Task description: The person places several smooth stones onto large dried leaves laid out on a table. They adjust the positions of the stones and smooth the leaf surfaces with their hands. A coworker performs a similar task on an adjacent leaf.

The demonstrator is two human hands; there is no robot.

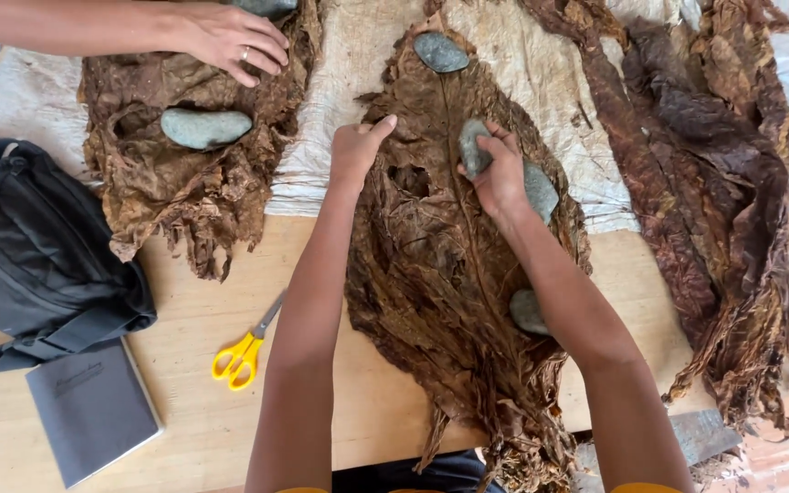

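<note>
Nearest, bottom left: grey notebook, yellow scissors, black bag on the wooden table. Mid-frame, left hand, fingers curled together, presses the big brown leaf; right hand is clamped on a grey stone. Upper left, another person's hand rests on a second leaf pile.

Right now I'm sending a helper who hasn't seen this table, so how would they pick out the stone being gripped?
Find the big brown leaf stack at the middle of the wooden table. Four grey stones lie on it; the right hand grips the stone beside the midrib. It alone stands tilted up in fingers, while the others lie flat.
</note>
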